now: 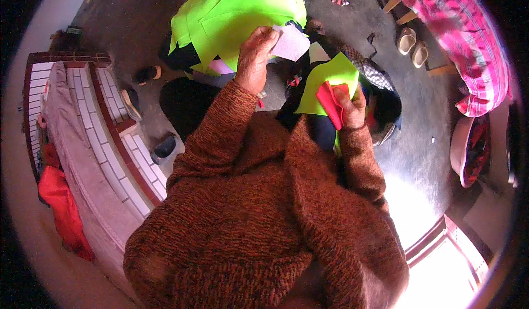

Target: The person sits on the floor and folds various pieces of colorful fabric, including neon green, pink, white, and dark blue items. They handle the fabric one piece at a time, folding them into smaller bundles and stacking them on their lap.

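My left hand [257, 61] is closed, pinching the edge of a pale lilac fabric piece [291, 43] between thumb and fingers. Behind it spreads a heap of bright yellow-green fabric [220, 14], with lilac pieces showing under its lower edge. On the right, my right hand [354, 108] grips a folded red fabric piece [332, 104]. A yellow-green fabric piece [325, 76] stands up behind the red one, against the same hand; whether the fingers hold it too I cannot tell. Both forearms wear a brown knitted sleeve.
A checked dark cloth [370, 69] lies right of my knees. Pale slippers [406, 41] and a pink plaid cover [468, 33] are at far right, above a pink basin [460, 149]. On the left stand a white-tiled brick ledge [99, 127] and dark shoes [163, 147].
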The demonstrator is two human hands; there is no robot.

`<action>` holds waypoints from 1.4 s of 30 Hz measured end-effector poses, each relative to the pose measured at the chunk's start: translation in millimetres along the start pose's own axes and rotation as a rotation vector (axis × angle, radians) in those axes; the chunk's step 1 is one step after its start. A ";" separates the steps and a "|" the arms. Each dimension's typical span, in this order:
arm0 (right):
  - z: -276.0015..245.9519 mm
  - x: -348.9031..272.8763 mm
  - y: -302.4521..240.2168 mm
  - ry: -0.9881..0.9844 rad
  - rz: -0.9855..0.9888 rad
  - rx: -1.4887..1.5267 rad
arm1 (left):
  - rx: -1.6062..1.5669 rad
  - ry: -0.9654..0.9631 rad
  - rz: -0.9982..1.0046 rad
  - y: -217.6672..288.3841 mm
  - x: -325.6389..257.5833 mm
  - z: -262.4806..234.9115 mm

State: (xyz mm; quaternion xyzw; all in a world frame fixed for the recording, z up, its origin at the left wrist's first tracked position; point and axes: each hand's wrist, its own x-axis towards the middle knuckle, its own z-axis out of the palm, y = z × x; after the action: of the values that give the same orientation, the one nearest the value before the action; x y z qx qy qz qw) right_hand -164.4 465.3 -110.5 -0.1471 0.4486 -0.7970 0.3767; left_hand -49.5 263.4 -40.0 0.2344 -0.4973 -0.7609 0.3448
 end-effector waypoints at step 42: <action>6.2 -3.7 -21.9 -0.120 -0.740 -1.532 | -0.069 0.249 -0.232 3.3 2.3 -63.6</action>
State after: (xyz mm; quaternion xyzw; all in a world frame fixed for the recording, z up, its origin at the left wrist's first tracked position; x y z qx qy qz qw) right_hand -168.7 471.2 -88.6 -0.5403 0.7663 -0.3362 -0.0882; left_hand -5.6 223.0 -62.2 0.3706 -0.3940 -0.7772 0.3216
